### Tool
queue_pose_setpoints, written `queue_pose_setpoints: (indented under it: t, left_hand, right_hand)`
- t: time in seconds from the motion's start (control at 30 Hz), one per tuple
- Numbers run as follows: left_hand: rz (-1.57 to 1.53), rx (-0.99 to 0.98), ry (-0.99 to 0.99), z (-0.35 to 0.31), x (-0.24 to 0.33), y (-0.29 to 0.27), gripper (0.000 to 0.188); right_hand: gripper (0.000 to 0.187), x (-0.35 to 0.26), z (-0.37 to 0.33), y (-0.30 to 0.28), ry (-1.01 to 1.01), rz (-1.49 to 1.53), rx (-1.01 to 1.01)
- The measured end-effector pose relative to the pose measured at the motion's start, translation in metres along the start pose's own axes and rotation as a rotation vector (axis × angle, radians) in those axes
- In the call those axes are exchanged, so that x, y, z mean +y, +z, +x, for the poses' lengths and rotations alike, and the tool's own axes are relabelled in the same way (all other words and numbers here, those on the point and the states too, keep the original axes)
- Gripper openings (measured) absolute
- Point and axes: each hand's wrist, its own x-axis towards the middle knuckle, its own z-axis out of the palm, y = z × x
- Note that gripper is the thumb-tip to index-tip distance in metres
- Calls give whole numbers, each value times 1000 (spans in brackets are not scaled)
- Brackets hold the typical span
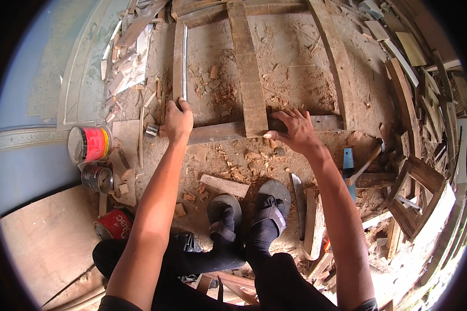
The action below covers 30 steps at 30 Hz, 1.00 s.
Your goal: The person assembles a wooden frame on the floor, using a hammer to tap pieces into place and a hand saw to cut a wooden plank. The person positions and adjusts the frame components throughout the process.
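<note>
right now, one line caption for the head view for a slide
Left hand and right hand press on a wooden frame amid wood chips.

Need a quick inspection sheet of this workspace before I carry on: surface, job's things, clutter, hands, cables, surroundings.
Surface: dusty floor, covered in sawdust and chips.
Job's things: wooden frame lying flat; cross rail under both hands.
Clutter: tins, offcuts, hammer, blade.
Hands: left hand grips the frame's left corner; right hand pressed flat, open.
Cables: nothing seen.
Surroundings: scrap wood pile right, blue wall left.
</note>
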Motion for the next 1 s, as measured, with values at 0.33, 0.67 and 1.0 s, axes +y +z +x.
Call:
queue_pose_setpoints:
  t: [0.33, 0.67, 1.0]
  left_hand:
    - [10, -4, 12, 1, -2, 0, 52]
    - [12, 17, 19, 1, -1, 2, 52]
    - [10, -10, -3, 0, 0, 1, 53]
  right_hand:
    - [72, -2, 4, -6, 45, 43, -85]
    - [73, 8, 12, -23, 152, 318, -293]
    - [62, -2, 4, -20, 119, 197, -141]
